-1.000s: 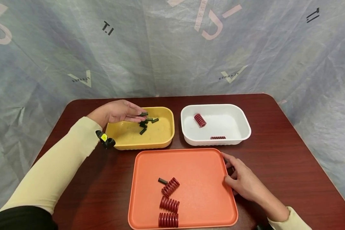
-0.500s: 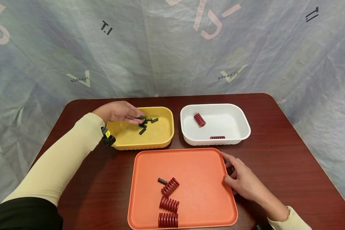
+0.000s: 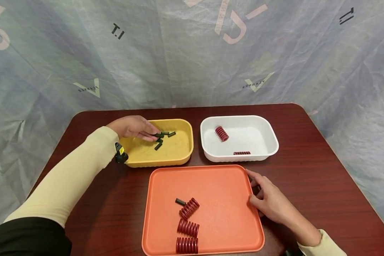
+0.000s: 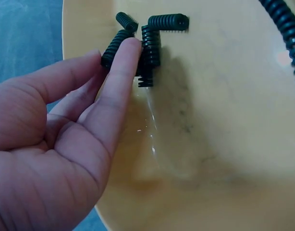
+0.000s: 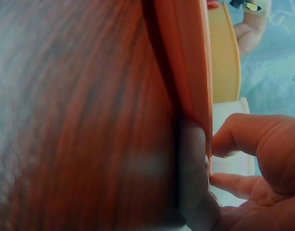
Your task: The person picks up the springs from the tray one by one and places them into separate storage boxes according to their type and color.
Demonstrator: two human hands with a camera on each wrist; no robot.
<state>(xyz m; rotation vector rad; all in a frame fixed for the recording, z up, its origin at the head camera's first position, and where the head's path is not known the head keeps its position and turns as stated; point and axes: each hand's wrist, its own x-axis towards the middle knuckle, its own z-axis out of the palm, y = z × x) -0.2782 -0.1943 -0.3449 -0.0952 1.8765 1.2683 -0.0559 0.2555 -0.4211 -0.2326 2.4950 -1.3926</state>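
My left hand [image 3: 136, 128] reaches into the yellow bin [image 3: 156, 163] and pinches a small dark green spring [image 4: 114, 50] between thumb and fingers. Several more green springs [image 3: 171, 134] lie around its fingertips. At the right edge of the orange tray [image 3: 224, 192], my right hand [image 3: 270, 197] grips the rim, thumb above and fingers partly underneath in the right wrist view. Three large red springs [image 3: 188, 227] and one green spring [image 3: 180, 201] lie on the tray, this green one touching or very near the uppermost red one.
A white bin [image 3: 240, 158] stands right of the yellow one, holding a red spring [image 3: 222, 133] and another red spring [image 3: 242, 153] partly hidden behind its front wall. Everything stands on a dark red-brown table [image 3: 310, 170]. A printed grey sheet [image 3: 185, 53] hangs behind.
My left hand has moved slightly down and to the right into the yellow bin, lowering the pinched green spring towards the others. The right hand and the tray keep their places.
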